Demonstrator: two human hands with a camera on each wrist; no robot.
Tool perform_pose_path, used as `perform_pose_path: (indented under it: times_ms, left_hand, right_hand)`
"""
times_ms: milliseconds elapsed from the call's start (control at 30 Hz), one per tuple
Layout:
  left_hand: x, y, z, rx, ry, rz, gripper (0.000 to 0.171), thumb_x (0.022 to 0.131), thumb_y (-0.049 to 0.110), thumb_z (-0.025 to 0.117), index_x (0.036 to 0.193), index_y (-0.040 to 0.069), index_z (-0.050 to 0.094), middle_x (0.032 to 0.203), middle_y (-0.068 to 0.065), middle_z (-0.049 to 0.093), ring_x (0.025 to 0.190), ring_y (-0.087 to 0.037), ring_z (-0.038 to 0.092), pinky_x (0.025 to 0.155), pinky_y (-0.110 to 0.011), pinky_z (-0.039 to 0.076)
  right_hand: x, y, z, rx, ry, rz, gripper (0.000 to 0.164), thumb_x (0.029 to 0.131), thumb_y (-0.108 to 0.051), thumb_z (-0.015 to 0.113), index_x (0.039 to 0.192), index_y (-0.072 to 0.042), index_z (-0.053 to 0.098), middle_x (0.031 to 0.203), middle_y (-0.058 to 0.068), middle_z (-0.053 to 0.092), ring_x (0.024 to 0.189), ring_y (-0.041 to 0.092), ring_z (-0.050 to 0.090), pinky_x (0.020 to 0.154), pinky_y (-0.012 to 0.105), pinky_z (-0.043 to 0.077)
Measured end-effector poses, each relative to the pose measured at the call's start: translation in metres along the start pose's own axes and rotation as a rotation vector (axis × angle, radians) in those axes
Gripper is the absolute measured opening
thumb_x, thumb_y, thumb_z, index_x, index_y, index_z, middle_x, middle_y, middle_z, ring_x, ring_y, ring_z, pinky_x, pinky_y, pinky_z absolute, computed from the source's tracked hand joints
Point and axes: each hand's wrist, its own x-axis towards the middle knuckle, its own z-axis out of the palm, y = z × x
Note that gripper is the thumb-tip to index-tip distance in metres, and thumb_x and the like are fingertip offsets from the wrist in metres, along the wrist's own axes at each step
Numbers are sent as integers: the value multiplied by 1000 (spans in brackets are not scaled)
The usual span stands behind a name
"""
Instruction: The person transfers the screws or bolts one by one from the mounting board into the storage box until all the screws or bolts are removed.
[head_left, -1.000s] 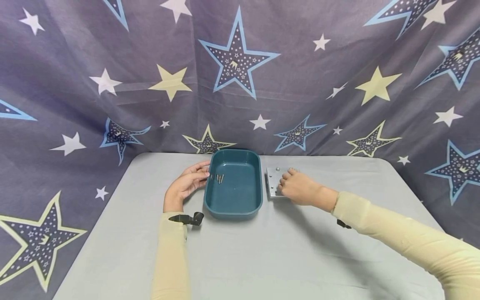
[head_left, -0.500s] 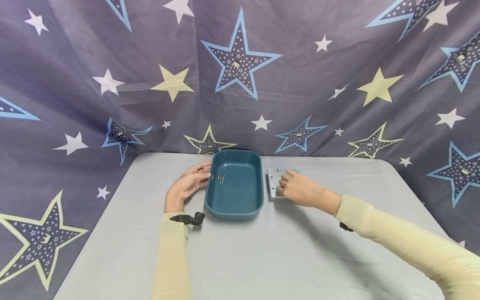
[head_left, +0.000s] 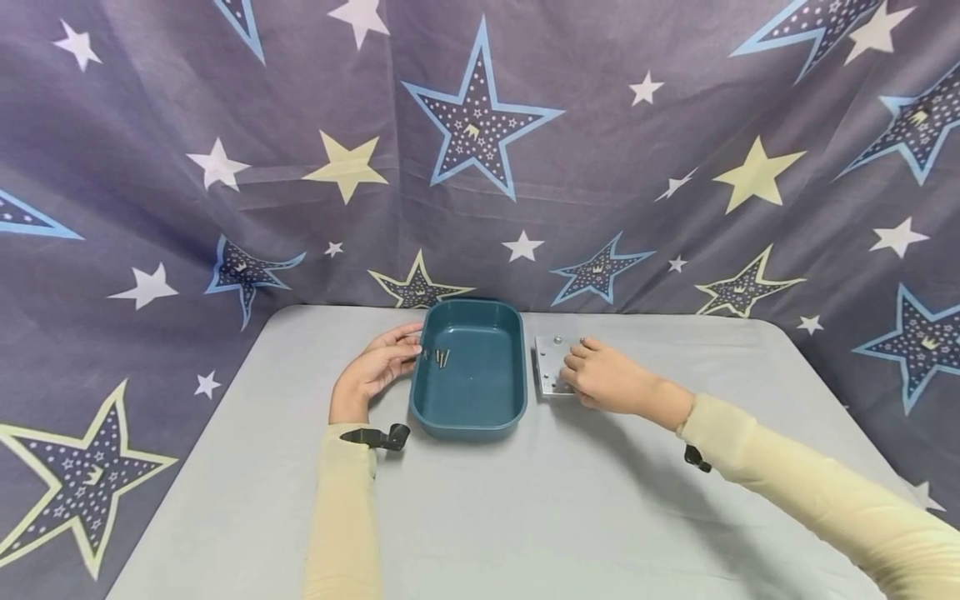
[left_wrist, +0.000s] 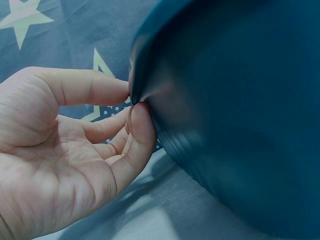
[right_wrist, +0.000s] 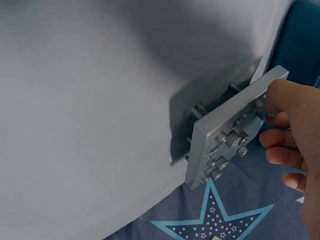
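Note:
A teal plastic bin point(head_left: 472, 408) stands on the table, with several thin brass-coloured screws point(head_left: 442, 358) lying inside near its left wall. My left hand point(head_left: 378, 367) pinches the bin's left rim, thumb and a finger meeting at the edge in the left wrist view. To the right of the bin is a silver metal plate point(head_left: 551, 362). Several bolts point(right_wrist: 232, 139) of different sizes stick out of its face, and some shanks show on the other side. My right hand point(head_left: 607, 375) is at the plate, its fingertips around a small bolt point(right_wrist: 258, 111), partly hidden by the fingers.
A pale grey cloth covers the table point(head_left: 480, 517). Behind it hangs a purple-grey curtain point(head_left: 585, 167) with a star print. A black wrist camera point(head_left: 393, 437) sits on the left sleeve, close to the bin's near left corner.
My right hand has shifted slightly to the right over the plate, so a little more of the plate's left part shows. The left hand and the bin have stayed in place.

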Motion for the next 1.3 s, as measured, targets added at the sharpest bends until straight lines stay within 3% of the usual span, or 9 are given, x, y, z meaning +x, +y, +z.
perform_pose_path:
  times_ms: [233,500,700,1067,1300]
  left_hand:
    - [0,-1,1,10,5,-5,62,101,-8,46,159,-6,21,109,0,65,94,-9,67,81,-24,57]
    - [-1,0,0,16,8,3,62,102,-9,44,159,-6,21,111,-1,64,93,-8,67,80,-23,57]
    - [0,-1,-1,20,14,2,62,101,-8,45,159,-5,22,110,-1,65,93,-9,67,80,-24,57]
    - [1,-1,0,34,3,2,62,102,-8,45,159,-6,21,110,0,66,96,-10,67,83,-24,56]
    - [1,-2,-3,45,15,2,60,102,-8,45,158,-5,24,109,1,66,95,-9,67,82,-24,57]
  right_hand:
    - [-1,1,4,84,65,90,18,80,-16,80,82,-11,63,73,0,56,74,20,50,72,33,38]
    - [7,6,-5,201,142,194,26,77,-7,79,71,-12,54,67,-2,48,66,17,45,68,31,33]
    - [15,7,-10,223,181,236,19,84,-13,79,82,-9,61,72,1,54,71,20,51,71,34,38]
    - [40,3,-19,246,401,288,12,91,-16,74,94,-7,67,86,5,65,84,26,59,79,40,46]
    - [64,-3,-25,305,423,334,10,96,-17,71,99,-7,68,89,4,64,81,24,54,75,37,44]
